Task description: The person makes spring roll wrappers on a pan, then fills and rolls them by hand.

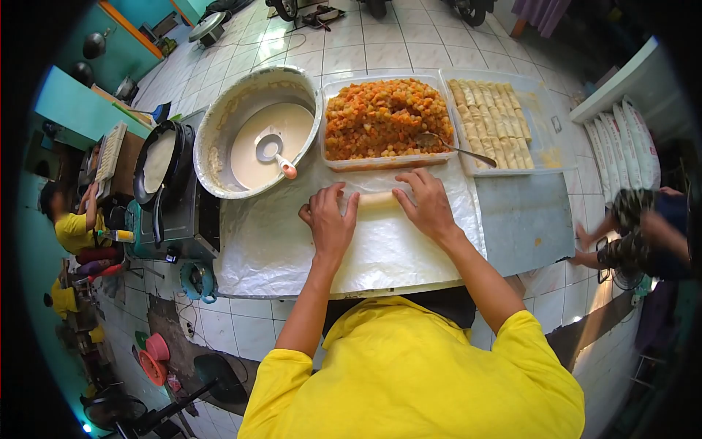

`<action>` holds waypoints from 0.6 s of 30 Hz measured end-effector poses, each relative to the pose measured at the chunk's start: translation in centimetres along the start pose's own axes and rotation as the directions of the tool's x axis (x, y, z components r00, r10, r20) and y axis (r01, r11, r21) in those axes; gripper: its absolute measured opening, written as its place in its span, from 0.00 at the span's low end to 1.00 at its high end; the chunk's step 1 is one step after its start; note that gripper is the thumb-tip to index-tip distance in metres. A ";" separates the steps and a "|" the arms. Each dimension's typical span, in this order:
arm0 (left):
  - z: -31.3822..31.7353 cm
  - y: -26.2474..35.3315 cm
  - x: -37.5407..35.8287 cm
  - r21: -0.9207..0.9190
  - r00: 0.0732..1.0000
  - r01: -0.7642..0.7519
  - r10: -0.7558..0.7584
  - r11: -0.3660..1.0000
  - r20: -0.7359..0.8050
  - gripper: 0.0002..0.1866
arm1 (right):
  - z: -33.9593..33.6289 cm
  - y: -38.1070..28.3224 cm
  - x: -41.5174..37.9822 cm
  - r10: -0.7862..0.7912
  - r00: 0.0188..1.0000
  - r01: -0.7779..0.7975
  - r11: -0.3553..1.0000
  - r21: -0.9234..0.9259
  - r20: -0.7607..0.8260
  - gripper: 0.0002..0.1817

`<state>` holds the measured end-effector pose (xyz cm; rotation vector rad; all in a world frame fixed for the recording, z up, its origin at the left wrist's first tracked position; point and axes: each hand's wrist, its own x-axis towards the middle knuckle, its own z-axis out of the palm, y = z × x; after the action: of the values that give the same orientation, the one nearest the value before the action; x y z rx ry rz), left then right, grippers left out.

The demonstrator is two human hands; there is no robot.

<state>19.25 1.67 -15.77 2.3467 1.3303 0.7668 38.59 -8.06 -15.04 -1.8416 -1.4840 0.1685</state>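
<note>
A pale rolled wrapper, a spring roll (376, 200), lies crosswise on the white plastic sheet (292, 256) in front of me. My left hand (327, 219) is at its left end, thumb against it and fingers curled. At the right end, my right hand (425, 201) presses with thumb and bent fingers. Just beyond is a plastic container (365, 164) heaped with diced orange and yellow filling (384, 117), a spoon (468, 151) stuck in it. Farther right, finished rolls (490, 121) lie in rows inside a clear container (541, 121).
A large pot (208, 157) of pale batter with a ladle (269, 148) stands at left. Beside it, a frying pan (139, 172) holding a thin wrapper sits on a stove (186, 227). People are at far left (73, 227) and right (636, 227). White sacks (625, 146) stand at right.
</note>
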 end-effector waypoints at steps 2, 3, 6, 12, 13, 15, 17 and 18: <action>-0.2 0.2 0.6 -0.028 0.999 0.049 -0.049 0.998 0.002 0.20 | 0.3 0.3 0.6 -0.030 1.000 0.030 0.999 0.026 0.006 0.13; -0.4 0.1 0.6 -0.038 0.998 0.060 -0.059 0.997 0.029 0.21 | 0.2 0.4 0.5 -0.032 0.999 0.032 0.999 0.028 0.008 0.13; -0.6 -0.6 -0.4 -0.048 0.995 0.070 -0.066 0.996 0.070 0.22 | -0.7 0.2 0.0 -0.119 0.985 0.108 0.990 0.094 0.121 0.14; -1.2 -0.3 -1.5 -0.082 0.995 0.063 -0.056 0.995 0.082 0.23 | -0.7 -1.2 0.5 -0.275 0.945 0.270 0.962 0.052 0.177 0.24; -1.3 -0.3 -1.5 -0.088 0.997 0.058 -0.054 0.994 0.055 0.23 | -0.1 -1.4 0.8 -0.283 0.930 0.278 0.959 0.056 0.235 0.25; -1.6 -0.5 -1.8 -0.091 0.997 0.078 -0.074 0.993 0.038 0.23 | 0.4 -2.1 1.7 -0.298 0.910 0.294 0.954 0.060 0.289 0.27; -2.2 -0.8 -2.5 -0.091 0.995 0.099 -0.097 0.991 0.024 0.23 | 0.6 -2.8 2.3 -0.201 0.849 0.241 0.970 -0.019 0.488 0.24; -2.5 -0.9 -3.1 -0.095 0.991 0.130 -0.128 0.987 0.034 0.22 | 0.8 -2.7 2.6 -0.207 0.849 0.245 0.969 -0.016 0.487 0.24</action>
<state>15.84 -0.44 -15.13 2.1652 1.3856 0.7397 36.86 -5.26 -13.03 -1.7399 -2.0659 0.4917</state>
